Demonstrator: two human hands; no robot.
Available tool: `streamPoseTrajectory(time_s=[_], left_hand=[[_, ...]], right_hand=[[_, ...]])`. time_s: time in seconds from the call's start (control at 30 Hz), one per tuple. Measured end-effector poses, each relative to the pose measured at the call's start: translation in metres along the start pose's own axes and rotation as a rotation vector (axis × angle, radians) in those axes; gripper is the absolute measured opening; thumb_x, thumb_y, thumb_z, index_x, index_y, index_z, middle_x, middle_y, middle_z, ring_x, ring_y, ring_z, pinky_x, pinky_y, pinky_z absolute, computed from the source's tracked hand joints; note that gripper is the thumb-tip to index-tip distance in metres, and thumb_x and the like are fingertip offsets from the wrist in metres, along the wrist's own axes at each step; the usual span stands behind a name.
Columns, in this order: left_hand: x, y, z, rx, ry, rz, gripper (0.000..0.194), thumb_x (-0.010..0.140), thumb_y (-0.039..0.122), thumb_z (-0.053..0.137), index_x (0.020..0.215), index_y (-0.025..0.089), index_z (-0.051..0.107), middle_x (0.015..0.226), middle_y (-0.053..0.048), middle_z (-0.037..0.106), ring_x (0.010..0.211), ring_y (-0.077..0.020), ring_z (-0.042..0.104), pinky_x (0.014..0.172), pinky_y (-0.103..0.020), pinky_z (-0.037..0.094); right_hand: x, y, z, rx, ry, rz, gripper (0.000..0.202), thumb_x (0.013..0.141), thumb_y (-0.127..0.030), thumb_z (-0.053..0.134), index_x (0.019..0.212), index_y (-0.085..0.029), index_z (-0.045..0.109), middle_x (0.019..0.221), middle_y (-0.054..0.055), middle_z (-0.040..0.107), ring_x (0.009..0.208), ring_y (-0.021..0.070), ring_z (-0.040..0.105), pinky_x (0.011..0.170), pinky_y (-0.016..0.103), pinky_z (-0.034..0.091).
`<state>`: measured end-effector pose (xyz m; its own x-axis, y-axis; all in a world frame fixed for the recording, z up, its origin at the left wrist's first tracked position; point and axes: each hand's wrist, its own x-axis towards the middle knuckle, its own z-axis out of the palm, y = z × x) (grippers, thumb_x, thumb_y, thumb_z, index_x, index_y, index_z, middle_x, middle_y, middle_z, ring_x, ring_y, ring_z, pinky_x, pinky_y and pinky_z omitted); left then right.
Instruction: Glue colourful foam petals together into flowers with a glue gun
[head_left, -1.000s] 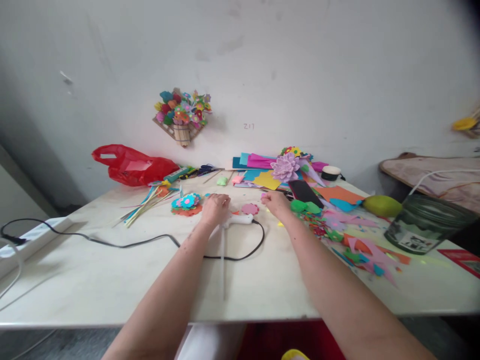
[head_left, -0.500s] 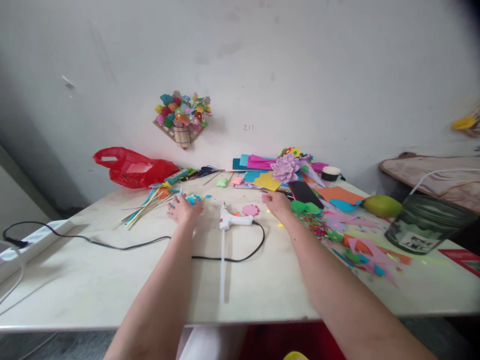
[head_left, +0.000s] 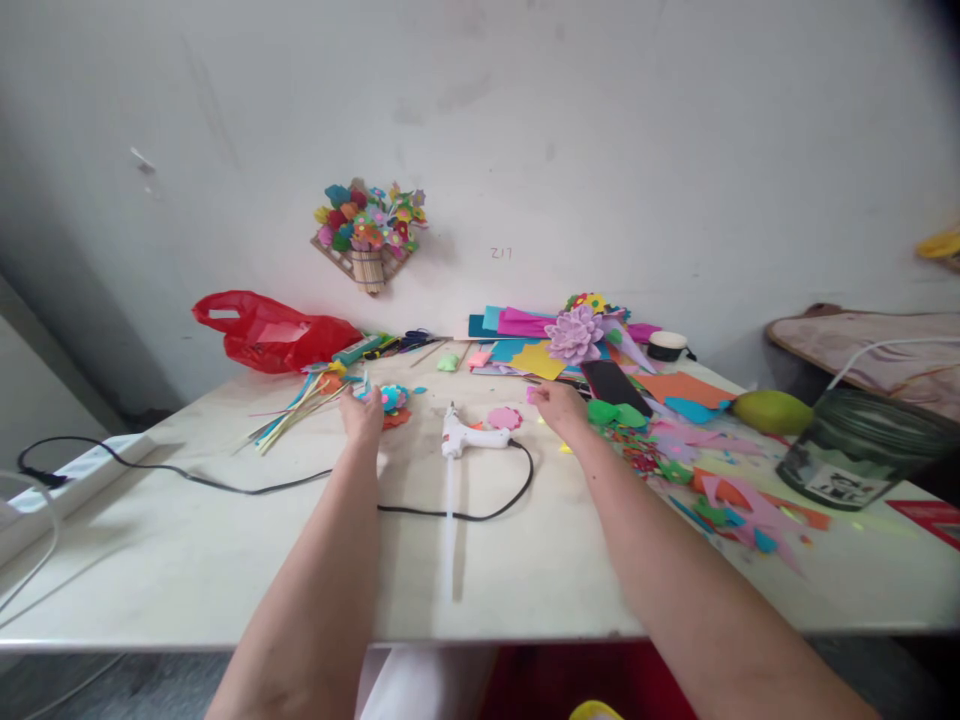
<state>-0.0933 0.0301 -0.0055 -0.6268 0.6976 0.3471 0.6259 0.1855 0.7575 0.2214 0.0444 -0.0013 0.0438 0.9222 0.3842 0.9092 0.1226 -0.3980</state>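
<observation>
My left hand is by a blue foam flower with pink dots, its thumb close to the petals and a gap between thumb and fingers. Whether it touches the flower is hard to see. An orange foam flower lies partly beneath the blue one. My right hand pinches a small pink foam piece above the table. Between the hands lie a pink scalloped foam flower and a white hot glue gun with a long glue stick extending toward me.
A black cord crosses the table to a power strip. Thin sticks and a red plastic bag are left. Foam scraps, a phone, a yellow-green fruit and a glass jar are right.
My left hand has drawn its spread fingers in and shifted slightly left, uncovering more of the blue and orange flowers. My right hand still holds the pink piece in nearly the same place.
</observation>
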Motion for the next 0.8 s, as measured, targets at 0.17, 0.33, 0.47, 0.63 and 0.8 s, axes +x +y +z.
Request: streamPoseTrajectory(time_s=[0.17, 0.33, 0.47, 0.63, 0.8], left_hand=[[-0.003, 0.003, -0.008, -0.054, 0.088, -0.122, 0.052, 0.080, 0.043, 0.040, 0.121, 0.011, 0.041, 0.124, -0.019, 0.048, 0.117, -0.0304, 0.042, 0.092, -0.044, 0.036], [-0.013, 0.016, -0.003, -0.010, 0.123, -0.018, 0.050, 0.081, 0.042, 0.038, 0.120, 0.012, 0.045, 0.121, -0.016, 0.052, 0.114, -0.0283, 0.046, 0.092, -0.040, 0.037], [-0.027, 0.038, 0.004, 0.014, 0.043, 0.176, 0.041, 0.082, 0.039, 0.038, 0.115, 0.018, 0.051, 0.107, -0.010, 0.062, 0.099, -0.0220, 0.056, 0.084, -0.033, 0.041], [-0.040, 0.057, 0.007, 0.153, -0.071, 0.334, 0.032, 0.081, 0.036, 0.039, 0.089, 0.019, 0.065, 0.081, -0.008, 0.068, 0.084, -0.0208, 0.061, 0.076, -0.030, 0.042], [-0.057, 0.067, 0.013, 0.115, -0.181, 0.505, 0.031, 0.081, 0.036, 0.039, 0.087, 0.019, 0.065, 0.081, -0.006, 0.069, 0.079, -0.0176, 0.062, 0.070, -0.025, 0.041]], right_hand=[[0.000, 0.000, 0.000, 0.004, 0.008, -0.011, 0.024, 0.077, -0.031, 0.045, 0.083, -0.022, 0.066, 0.084, 0.003, 0.068, 0.077, 0.0162, 0.059, 0.062, 0.023, 0.037], [-0.003, -0.005, -0.002, -0.052, -0.032, -0.181, 0.025, 0.076, -0.032, 0.049, 0.091, -0.024, 0.066, 0.094, 0.002, 0.067, 0.089, 0.0165, 0.058, 0.076, 0.025, 0.038], [-0.005, -0.009, -0.001, -0.166, -0.125, -0.309, 0.028, 0.075, -0.034, 0.051, 0.098, -0.027, 0.065, 0.102, 0.002, 0.065, 0.100, 0.0200, 0.053, 0.086, 0.031, 0.032], [-0.008, -0.013, -0.001, -0.223, -0.163, -0.384, 0.031, 0.075, -0.037, 0.050, 0.101, -0.027, 0.064, 0.103, 0.003, 0.065, 0.101, 0.0223, 0.052, 0.086, 0.033, 0.031], [-0.012, -0.017, 0.000, -0.244, -0.193, -0.436, 0.032, 0.077, -0.045, 0.047, 0.098, -0.027, 0.065, 0.101, 0.004, 0.065, 0.099, 0.0220, 0.052, 0.084, 0.033, 0.029]])
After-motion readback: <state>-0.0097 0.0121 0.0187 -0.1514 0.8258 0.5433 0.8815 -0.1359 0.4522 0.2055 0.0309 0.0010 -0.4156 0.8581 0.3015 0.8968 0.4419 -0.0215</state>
